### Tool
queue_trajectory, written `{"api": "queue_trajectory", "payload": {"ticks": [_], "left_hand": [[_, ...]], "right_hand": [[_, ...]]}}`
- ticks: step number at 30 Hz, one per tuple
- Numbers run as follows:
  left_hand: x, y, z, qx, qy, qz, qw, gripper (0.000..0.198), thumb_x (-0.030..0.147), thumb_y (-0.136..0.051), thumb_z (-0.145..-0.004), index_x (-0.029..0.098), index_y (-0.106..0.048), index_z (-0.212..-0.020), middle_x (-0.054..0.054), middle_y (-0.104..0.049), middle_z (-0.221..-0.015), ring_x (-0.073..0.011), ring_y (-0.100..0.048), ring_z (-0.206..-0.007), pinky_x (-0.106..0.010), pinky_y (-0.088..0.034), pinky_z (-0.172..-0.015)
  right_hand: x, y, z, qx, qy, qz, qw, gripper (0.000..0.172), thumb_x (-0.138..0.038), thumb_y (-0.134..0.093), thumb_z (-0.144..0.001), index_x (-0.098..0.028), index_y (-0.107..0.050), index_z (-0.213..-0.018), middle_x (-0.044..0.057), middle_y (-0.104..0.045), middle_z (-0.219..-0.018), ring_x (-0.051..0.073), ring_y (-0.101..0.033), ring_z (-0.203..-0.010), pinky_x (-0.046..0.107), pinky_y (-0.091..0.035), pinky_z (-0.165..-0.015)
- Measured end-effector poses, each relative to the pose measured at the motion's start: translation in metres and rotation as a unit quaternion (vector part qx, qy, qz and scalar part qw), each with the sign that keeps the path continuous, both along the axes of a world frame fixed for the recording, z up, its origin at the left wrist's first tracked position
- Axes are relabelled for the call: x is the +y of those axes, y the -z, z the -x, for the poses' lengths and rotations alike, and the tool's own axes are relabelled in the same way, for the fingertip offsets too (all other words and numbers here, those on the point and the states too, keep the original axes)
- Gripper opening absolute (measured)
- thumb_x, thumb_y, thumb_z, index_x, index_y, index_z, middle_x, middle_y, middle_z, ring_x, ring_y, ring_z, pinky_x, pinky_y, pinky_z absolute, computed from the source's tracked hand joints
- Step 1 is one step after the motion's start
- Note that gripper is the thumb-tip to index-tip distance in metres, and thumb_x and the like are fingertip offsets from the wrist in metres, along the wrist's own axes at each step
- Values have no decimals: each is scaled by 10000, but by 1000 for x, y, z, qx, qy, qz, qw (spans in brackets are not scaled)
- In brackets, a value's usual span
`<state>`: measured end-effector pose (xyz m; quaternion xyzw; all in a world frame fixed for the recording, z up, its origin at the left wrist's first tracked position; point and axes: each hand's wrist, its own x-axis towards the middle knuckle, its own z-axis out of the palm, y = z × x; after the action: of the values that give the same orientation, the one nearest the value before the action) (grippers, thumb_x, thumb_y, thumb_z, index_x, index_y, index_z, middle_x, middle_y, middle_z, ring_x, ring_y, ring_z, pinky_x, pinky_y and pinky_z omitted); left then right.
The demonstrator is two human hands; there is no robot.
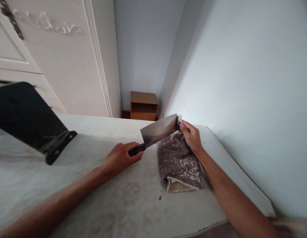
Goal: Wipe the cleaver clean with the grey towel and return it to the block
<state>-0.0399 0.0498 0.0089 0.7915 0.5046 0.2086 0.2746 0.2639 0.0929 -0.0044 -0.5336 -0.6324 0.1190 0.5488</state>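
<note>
My left hand is closed around the black handle of a cleaver, whose broad metal blade slants up to the right above the table. At the blade's far end, my right hand pinches a corner of a purple-and-cream cloth, folded over against the blade's tip. The rest of the cloth hangs or lies below, bunched, with its pale underside turned out at the near edge. My right fingertips are partly hidden by the cloth.
Both arms reach over a stained white table beside a pale wall. A black panel-like stand rises at the left. Beyond are a white wardrobe and a small brown open-fronted cabinet.
</note>
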Motion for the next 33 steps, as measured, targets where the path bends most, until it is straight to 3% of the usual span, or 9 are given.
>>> {"api": "queue_trajectory", "payload": {"ticks": [14,21,27,33], "left_hand": [[5,5,0,-53,-48,14,997,345,467,-530,-835,185,-703,-936,-9,-709,-852,-199,-640,-808,-261,-423,-687],[5,8,0,-42,-89,-13,995,388,488,-502,-863,194,-685,-1037,-31,-729,-977,-233,-660,-906,-284,-450,-763],[4,12,1,20,-87,-66,994,383,484,-490,-897,236,-664,-1131,-46,-731,-1023,-271,-677,-941,-315,-463,-765],[3,13,0,73,-85,-98,989,362,410,-477,-933,223,-607,-1214,-74,-713,-1069,-288,-671,-960,-345,-474,-777]], "right_hand": [[-1,2,4,-21,-27,54,998,442,-508,-568,-858,-146,-695,-1076,73,-700,-1011,274,-628,-949,415,-480,-888],[-5,3,11,-69,-25,32,997,390,-502,-578,-846,-161,-697,-994,93,-695,-998,263,-626,-936,402,-478,-876],[-10,-7,14,-41,55,-30,997,345,-470,-537,-885,-147,-656,-904,39,-633,-782,188,-550,-713,302,-456,-690],[-20,-18,27,11,127,-117,985,293,-423,-524,-911,-153,-586,-814,6,-551,-746,156,-497,-712,267,-419,-695]]}}
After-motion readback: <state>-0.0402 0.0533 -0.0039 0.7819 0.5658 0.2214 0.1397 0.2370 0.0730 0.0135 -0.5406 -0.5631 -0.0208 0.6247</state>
